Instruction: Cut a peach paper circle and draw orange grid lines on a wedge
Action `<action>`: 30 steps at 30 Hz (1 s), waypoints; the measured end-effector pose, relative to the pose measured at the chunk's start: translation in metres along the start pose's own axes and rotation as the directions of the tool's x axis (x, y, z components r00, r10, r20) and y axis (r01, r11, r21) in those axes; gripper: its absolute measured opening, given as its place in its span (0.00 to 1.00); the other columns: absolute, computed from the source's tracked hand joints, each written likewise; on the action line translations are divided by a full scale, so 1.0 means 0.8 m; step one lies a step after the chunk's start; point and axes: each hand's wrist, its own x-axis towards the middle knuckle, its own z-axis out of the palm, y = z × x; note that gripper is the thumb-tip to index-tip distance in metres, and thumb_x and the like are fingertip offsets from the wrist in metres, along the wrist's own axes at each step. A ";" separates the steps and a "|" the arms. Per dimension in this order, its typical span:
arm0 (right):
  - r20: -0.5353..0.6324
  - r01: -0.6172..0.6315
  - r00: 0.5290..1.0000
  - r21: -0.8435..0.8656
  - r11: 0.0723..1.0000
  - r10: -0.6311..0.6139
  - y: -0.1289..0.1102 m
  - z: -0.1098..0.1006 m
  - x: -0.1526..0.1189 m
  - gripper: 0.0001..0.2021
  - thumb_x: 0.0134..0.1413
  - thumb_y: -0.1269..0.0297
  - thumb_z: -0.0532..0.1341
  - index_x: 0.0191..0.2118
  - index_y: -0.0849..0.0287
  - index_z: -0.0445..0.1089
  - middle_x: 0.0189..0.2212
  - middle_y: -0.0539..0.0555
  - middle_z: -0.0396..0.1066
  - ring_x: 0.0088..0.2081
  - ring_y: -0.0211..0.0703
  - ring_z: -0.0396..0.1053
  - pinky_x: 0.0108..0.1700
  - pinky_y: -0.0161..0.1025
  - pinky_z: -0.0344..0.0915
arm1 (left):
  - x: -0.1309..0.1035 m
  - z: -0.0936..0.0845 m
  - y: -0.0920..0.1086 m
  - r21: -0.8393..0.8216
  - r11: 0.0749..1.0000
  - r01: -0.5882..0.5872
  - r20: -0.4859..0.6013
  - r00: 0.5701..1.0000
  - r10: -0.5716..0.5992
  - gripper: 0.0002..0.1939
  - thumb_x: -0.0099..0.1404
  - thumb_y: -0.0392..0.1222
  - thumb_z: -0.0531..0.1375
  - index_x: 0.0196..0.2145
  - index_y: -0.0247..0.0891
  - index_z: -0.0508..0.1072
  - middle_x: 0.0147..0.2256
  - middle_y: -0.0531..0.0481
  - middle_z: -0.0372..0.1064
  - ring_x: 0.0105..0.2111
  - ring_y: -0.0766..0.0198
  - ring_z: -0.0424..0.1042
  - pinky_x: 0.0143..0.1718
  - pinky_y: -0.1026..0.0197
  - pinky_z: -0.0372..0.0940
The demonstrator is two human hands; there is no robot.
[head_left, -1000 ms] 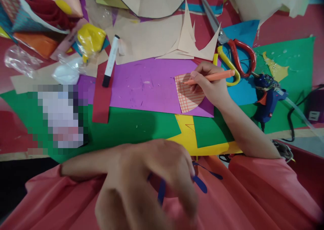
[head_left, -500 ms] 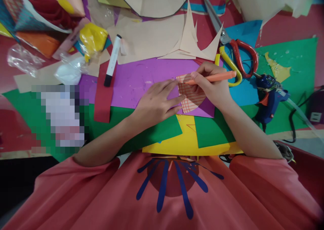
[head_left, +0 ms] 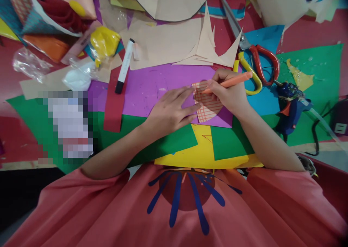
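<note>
An orange marker [head_left: 236, 79] is gripped in my right hand [head_left: 230, 91], its tip down on a small pale paper piece [head_left: 208, 107]. Orange lines cross on the left part of that piece; its right part carries mostly slanting stripes. My left hand [head_left: 174, 107] lies flat with fingers spread, fingertips resting on the left edge of the piece. Beneath both hands is a purple sheet [head_left: 144, 80]. Scissors [head_left: 243, 42] with one red and one yellow handle lie just beyond my right hand.
A black-and-white marker [head_left: 125, 66] rests across a red strip [head_left: 112, 113] on the left. To the right lies a blue glue gun [head_left: 292, 113] with its cord. Cream paper offcuts [head_left: 163, 40], bags of yellow clay [head_left: 105, 41] and white clay [head_left: 78, 78], and green sheets [head_left: 326, 69] surround the work.
The right hand and marker have shifted slightly over the striped piece, the marker tilting a little more steeply. The left hand keeps its place on the paper. The whole view has moved slightly.
</note>
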 end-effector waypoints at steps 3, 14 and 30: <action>-0.004 -0.001 1.000 0.052 0.999 0.002 -0.002 0.000 0.001 0.16 0.55 0.63 0.65 0.21 0.55 0.61 0.15 0.44 0.63 0.17 0.30 0.59 0.19 0.32 0.56 | 0.000 -0.001 0.000 -0.025 1.000 0.000 0.020 1.000 0.001 0.17 0.71 0.44 0.54 0.55 0.44 0.71 0.61 0.36 0.60 0.60 0.45 0.63 0.56 0.40 0.63; 0.021 -0.006 1.000 0.061 0.998 0.004 -0.002 -0.001 0.000 0.16 0.55 0.62 0.65 0.21 0.55 0.61 0.14 0.44 0.62 0.16 0.31 0.58 0.19 0.33 0.55 | 0.001 -0.003 0.000 -0.043 0.999 -0.002 0.024 1.000 0.003 0.16 0.70 0.42 0.55 0.54 0.43 0.71 0.61 0.35 0.61 0.60 0.44 0.64 0.56 0.39 0.63; 0.013 0.003 1.000 0.081 0.997 -0.004 -0.002 -0.002 0.003 0.16 0.50 0.51 0.68 0.24 0.53 0.64 0.17 0.45 0.65 0.16 0.33 0.60 0.18 0.35 0.57 | 0.002 -0.004 0.002 -0.006 1.000 -0.023 -0.021 1.000 0.022 0.14 0.69 0.40 0.56 0.51 0.42 0.74 0.58 0.32 0.64 0.57 0.43 0.67 0.53 0.40 0.66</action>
